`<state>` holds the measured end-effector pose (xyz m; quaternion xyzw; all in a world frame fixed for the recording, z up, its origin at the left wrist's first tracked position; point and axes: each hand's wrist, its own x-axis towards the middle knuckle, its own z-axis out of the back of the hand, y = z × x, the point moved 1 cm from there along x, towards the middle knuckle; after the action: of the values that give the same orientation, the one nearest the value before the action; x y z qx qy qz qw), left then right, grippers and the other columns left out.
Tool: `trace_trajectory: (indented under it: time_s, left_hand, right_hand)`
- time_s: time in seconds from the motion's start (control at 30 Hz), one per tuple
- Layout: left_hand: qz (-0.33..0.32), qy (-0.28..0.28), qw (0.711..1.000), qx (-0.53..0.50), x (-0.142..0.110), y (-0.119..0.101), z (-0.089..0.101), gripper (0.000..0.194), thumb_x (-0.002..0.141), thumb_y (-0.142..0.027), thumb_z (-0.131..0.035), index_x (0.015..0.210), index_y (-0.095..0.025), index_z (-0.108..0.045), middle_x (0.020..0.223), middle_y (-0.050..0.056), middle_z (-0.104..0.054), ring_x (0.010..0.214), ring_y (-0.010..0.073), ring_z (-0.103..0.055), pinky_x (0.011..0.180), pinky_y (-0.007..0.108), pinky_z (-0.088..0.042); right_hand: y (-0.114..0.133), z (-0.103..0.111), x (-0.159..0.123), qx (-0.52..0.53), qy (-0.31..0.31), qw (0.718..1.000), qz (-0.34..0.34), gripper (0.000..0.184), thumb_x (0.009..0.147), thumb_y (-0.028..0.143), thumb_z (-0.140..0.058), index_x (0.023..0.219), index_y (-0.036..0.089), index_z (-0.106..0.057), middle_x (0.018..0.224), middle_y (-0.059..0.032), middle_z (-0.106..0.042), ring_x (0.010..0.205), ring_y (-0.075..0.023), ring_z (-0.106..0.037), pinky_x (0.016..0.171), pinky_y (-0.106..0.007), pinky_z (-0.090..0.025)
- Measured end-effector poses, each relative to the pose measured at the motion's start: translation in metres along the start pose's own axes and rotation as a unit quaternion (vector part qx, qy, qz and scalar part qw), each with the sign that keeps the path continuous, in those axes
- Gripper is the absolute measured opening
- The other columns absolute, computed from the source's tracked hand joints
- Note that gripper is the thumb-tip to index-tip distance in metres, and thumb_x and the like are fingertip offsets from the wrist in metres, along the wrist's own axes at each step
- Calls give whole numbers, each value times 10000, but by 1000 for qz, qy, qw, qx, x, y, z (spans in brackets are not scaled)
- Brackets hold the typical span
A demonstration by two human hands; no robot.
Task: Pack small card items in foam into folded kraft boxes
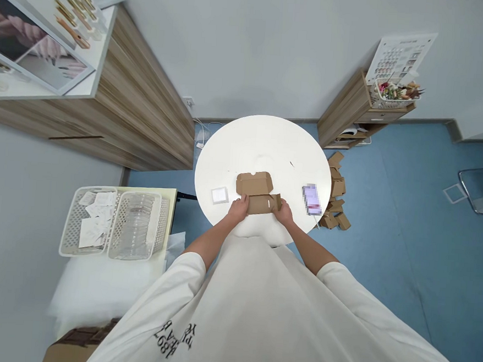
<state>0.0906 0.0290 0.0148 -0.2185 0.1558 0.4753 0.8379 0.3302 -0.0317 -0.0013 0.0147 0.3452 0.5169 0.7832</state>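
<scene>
A small brown cardboard box (257,204) lies on the round white table (265,138) close to my body, its lid raised and turned away from me. My left hand (239,207) grips the box at its left end. At the right end, my right hand (283,211) holds a side flap that stands up there. A pale narrow mark shows inside the box near that flap. To the left of my left hand lies a small white square item (219,195). A purple phone-like item (312,200), blurred out, lies to the right of my right hand.
Folded cardboard boxes (336,193) are piled on the floor right of the table. Two white baskets (117,222) with cards and clear packs stand at the left. A wooden cabinet (148,92) rises at the back left, a smaller one (348,106) at the back right.
</scene>
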Motion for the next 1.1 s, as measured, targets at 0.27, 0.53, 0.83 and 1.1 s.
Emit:
trace_trajectory:
  time_s: [0.27,0.53,0.83,1.1]
  left_hand:
    - [1,-3,1000,1,1,0,-1,877,795,-221,-756,1513,-197,-253,1436,199,-428,1111,324,-605,906,400,-460]
    - [3,-5,1000,-14,2,1,-2,913,784,-226,-764,1527,-186,-236,1440,217,-416,1140,340,-599,917,412,-454]
    - [-1,-14,1000,1,3,1,-4,896,768,-216,-765,1509,-174,-265,1405,206,-442,1082,319,-616,867,384,-465]
    - [0,-17,1000,-8,2,2,-5,882,778,-210,-750,1511,-174,-261,1396,213,-447,1109,336,-604,891,413,-460]
  right_hand:
    - [20,2,5,85,41,996,-3,487,912,218,-569,1394,220,-503,1163,-60,-711,1048,-203,-662,821,-271,-486]
    - [35,-2,-4,63,42,997,20,571,918,442,-625,1418,205,-482,1254,-88,-662,1077,-207,-647,831,-273,-487]
    - [40,1,-19,-55,63,990,115,463,998,426,-533,1408,218,-479,1291,-129,-593,1117,-231,-599,876,-296,-455]
    - [47,-1,-19,-235,74,956,161,371,995,338,-498,1302,145,-579,1294,-193,-536,1198,-326,-488,982,-425,-397]
